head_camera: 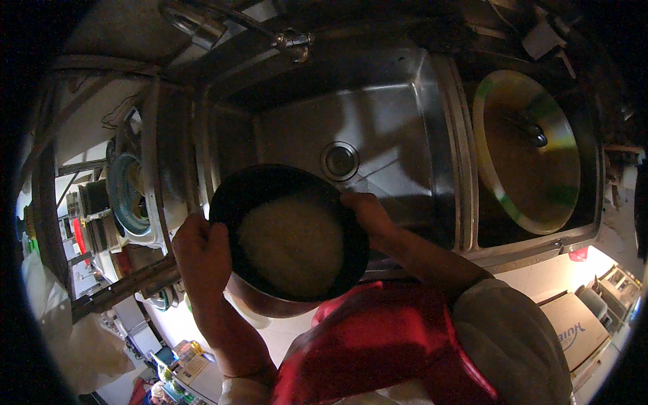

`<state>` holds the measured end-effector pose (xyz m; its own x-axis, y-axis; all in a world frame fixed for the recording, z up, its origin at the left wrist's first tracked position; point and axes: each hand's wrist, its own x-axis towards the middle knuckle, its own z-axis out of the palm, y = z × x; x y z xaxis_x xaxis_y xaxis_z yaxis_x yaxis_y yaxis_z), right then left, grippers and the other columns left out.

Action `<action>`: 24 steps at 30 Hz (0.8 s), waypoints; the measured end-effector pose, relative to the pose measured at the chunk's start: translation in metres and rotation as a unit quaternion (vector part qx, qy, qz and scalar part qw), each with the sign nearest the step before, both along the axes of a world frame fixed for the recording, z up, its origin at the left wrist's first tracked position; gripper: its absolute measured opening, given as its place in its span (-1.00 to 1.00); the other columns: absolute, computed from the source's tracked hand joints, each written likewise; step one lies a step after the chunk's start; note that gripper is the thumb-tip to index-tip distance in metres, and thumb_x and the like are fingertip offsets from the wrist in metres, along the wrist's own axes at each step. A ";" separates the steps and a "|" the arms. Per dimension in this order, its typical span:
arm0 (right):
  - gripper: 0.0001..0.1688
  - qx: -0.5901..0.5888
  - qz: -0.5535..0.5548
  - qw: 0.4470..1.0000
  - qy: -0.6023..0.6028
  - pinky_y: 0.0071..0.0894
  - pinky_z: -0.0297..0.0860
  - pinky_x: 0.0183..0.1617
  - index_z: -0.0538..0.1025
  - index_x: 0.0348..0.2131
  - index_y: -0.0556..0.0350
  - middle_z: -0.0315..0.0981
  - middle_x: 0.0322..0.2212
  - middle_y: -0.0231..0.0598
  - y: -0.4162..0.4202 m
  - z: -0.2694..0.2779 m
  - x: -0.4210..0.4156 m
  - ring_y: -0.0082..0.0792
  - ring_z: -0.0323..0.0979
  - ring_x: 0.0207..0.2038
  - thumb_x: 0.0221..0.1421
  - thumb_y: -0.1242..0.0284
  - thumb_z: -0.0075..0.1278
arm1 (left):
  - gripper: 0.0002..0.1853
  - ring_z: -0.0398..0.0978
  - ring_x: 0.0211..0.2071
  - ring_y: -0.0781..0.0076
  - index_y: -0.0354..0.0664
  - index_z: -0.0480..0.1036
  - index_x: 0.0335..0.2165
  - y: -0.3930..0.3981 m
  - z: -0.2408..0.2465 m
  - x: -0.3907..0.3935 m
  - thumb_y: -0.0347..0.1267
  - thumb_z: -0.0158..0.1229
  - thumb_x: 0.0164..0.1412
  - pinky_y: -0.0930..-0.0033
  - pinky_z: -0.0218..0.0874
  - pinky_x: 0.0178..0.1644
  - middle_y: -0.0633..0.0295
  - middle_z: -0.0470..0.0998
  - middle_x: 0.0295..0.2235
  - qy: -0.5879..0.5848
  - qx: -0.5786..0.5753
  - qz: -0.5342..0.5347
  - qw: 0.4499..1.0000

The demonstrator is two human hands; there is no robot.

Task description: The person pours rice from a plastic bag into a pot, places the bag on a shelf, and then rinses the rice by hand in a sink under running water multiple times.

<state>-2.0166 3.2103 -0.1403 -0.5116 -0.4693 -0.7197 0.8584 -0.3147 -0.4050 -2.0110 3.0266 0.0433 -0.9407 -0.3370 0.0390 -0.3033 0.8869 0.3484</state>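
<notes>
Both my hands grip the rim of a dark round pot, one on each side. My left hand clasps its left edge, the thumb over the rim. On the upper right edge is my right hand, with its fingers partly hidden behind the wall. Inside the pot lies a pale mass, possibly rice; the dim light leaves its kind unclear. The pot is held over the front edge of a stainless steel sink basin, close to my red apron. A round drain shows beyond the pot.
A metal faucet stands behind the basin. In the right basin leans a large yellow-green bowl with a dark utensil inside. Left of the sink are a blue plastic basket and shelving. A cardboard box sits lower right.
</notes>
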 end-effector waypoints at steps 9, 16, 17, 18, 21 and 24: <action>-0.72 0.076 0.001 0.995 0.070 -0.35 0.24 -0.30 0.37 -0.39 0.32 0.36 -0.45 -0.13 0.000 -0.006 -0.017 -0.30 0.31 -0.42 -0.07 0.43 -0.24 | -0.87 0.17 -0.72 0.41 -0.37 0.23 -0.74 -0.016 -0.020 0.000 -0.47 -0.09 -0.27 0.37 -0.01 -0.63 0.07 0.25 -0.80 -0.010 0.024 0.045 0.999; -0.75 0.403 0.027 0.737 0.542 -0.35 0.27 -0.41 0.38 -0.35 0.17 0.34 -0.47 0.00 0.001 -0.030 -0.066 -0.18 0.36 -0.45 -0.17 0.57 -0.16 | -0.83 0.29 -0.68 0.20 -0.29 0.28 -0.50 -0.070 -0.149 0.028 -0.43 -0.06 -0.18 0.23 0.15 -0.59 0.02 0.32 -0.61 -0.060 0.069 -0.033 0.995; -0.73 0.430 0.014 0.691 0.581 -0.33 0.27 -0.42 0.38 -0.34 0.14 0.33 -0.47 0.02 -0.003 -0.030 -0.069 -0.13 0.36 -0.45 -0.19 0.58 -0.15 | -0.80 0.32 -0.68 0.17 -0.28 0.28 -0.44 -0.078 -0.180 0.038 -0.42 -0.05 -0.16 0.21 0.17 -0.60 0.02 0.34 -0.57 -0.062 0.077 -0.059 0.993; -0.70 0.414 -0.014 0.652 0.634 -0.30 0.27 -0.40 0.38 -0.33 0.10 0.33 -0.46 0.02 -0.004 -0.019 -0.072 -0.02 0.32 -0.42 -0.21 0.58 -0.14 | -0.80 0.33 -0.68 0.18 -0.27 0.29 -0.44 -0.080 -0.208 0.043 -0.41 -0.04 -0.15 0.22 0.18 -0.61 0.02 0.35 -0.57 -0.055 0.115 -0.055 0.990; -0.67 0.430 -0.013 0.630 0.647 -0.31 0.27 -0.40 0.37 -0.32 0.08 0.33 -0.45 0.01 -0.003 -0.026 -0.083 -0.05 0.33 -0.43 -0.23 0.59 -0.13 | -0.81 0.38 -0.64 0.23 -0.28 0.32 -0.46 -0.069 -0.265 0.035 -0.38 -0.02 -0.11 0.29 0.22 -0.61 0.02 0.39 -0.55 -0.007 0.297 0.031 0.954; -0.66 0.450 0.018 0.684 0.575 -0.30 0.27 -0.38 0.37 -0.30 0.07 0.32 -0.42 0.00 0.013 -0.024 -0.107 -0.05 0.32 -0.39 -0.22 0.57 -0.13 | -0.77 0.41 -0.56 0.22 -0.33 0.33 -0.47 -0.044 -0.254 0.009 -0.35 -0.01 -0.10 0.31 0.24 -0.54 0.01 0.41 -0.52 -0.116 0.248 0.034 0.961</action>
